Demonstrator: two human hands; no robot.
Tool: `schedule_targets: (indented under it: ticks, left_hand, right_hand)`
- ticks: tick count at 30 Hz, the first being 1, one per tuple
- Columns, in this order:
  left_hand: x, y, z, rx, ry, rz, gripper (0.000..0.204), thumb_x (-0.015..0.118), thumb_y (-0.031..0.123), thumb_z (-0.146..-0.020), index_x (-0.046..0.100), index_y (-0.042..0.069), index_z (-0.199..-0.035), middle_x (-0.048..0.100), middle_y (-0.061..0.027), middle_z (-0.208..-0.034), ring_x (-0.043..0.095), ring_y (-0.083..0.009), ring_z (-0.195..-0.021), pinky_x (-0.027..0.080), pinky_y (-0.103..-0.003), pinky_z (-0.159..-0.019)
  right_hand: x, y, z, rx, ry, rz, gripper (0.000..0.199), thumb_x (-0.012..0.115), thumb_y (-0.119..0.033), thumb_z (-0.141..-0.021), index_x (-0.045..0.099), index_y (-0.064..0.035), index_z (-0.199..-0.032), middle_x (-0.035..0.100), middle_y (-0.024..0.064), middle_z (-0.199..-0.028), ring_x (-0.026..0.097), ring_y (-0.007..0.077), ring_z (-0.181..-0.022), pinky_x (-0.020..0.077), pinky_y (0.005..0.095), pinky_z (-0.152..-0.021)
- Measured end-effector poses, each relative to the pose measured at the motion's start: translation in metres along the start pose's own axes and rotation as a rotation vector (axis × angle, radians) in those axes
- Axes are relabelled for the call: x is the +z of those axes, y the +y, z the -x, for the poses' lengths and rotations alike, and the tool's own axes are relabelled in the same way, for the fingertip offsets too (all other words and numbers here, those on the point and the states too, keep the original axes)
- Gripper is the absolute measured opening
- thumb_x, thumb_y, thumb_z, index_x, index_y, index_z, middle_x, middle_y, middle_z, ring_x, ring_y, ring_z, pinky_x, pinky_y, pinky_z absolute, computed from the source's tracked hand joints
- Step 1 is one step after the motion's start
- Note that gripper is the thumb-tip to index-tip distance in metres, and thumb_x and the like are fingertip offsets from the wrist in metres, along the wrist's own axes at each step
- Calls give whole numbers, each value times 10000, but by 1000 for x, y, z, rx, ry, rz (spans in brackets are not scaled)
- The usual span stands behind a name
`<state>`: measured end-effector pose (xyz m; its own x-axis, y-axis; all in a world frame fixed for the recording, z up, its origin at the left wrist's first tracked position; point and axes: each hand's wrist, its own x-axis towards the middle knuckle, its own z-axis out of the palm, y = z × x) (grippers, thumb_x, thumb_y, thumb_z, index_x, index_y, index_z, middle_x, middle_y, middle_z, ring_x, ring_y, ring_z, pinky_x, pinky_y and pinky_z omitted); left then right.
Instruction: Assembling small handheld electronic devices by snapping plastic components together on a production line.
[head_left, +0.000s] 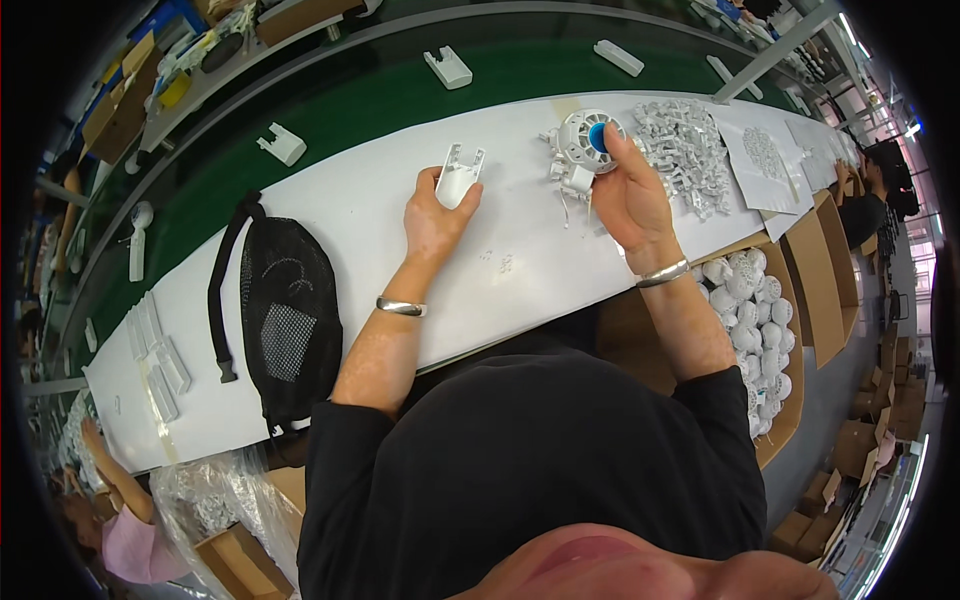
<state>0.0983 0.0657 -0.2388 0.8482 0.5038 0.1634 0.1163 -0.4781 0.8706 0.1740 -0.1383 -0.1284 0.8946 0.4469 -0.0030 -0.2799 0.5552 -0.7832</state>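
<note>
My left hand (434,222) is closed round a white plastic housing (459,181), its two-pronged end pointing away from me. To the right, my right hand (638,200) grips a round white fan head (576,142) with a blue centre, its thumb beside the blue disc. Small white parts and a thin wire hang below the fan head. Both hands are above the white-covered table (400,330), and the two pieces are apart. Just right of the fan head lies a heap of small white plastic parts (690,150). The fingers under the fan head are partly hidden.
Beyond the table runs a green conveyor belt (350,105) carrying spaced white housings (449,68). A black mesh bag (290,310) lies at left near long white pieces (158,350). An open carton of white fan heads (748,310) stands at right. Other people work at both ends.
</note>
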Motion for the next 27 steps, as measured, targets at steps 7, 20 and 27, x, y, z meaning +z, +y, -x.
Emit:
schedule_targets:
  ticks: [7, 20, 27]
  left_hand:
    - [-10, 1, 1, -75, -37, 58, 575, 754, 311, -752, 445, -7, -1119, 598, -174, -979, 623, -288, -792, 518, -338, -716]
    - [-22, 13, 10, -367, -354, 541, 592, 790, 194, -706, 401, 4, -1110, 574, -150, -933, 605, -195, -727, 508, -295, -654]
    - [-22, 17, 11, -259, -408, 641, 576, 740, 194, -767, 395, 6, -1189, 585, -147, -963, 618, -179, -716, 501, -273, -686]
  right_hand:
    - [-2, 18, -21, 31, -18, 43, 385, 552, -153, -939, 470, 29, -1268, 571, 154, -1197, 568, 252, -1047, 438, 360, -945]
    - [14, 67, -67, 182, -87, 408, 434, 649, -162, -880, 508, -5, -1259, 587, 131, -1131, 563, 194, -984, 460, 293, -869]
    - [9, 68, -79, 276, -160, 430, 414, 655, -164, -877, 530, -13, -1242, 591, 133, -1116, 559, 191, -992, 455, 289, -879]
